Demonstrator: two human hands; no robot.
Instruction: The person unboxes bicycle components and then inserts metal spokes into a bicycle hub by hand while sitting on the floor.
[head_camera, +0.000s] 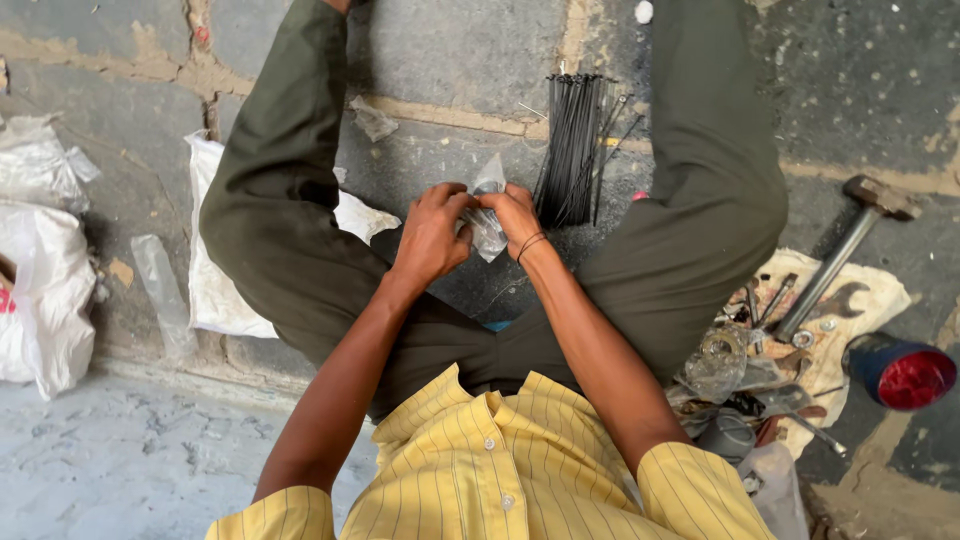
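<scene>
A small clear plastic bag (487, 215) is pinched between both hands above the stone floor (450, 60), between the spread knees. The left hand (432, 232) is closed on the bag's left side, the right hand (517, 217) on its right, fingertips nearly meeting. The bag looks light, thin and crinkly, likely slippery and easily torn, so it is best gripped at its upper edge. Just beyond it, a bundle of thin black rods (575, 145) lies on the floor. A hammer (838, 255) rests well apart at the right.
</scene>
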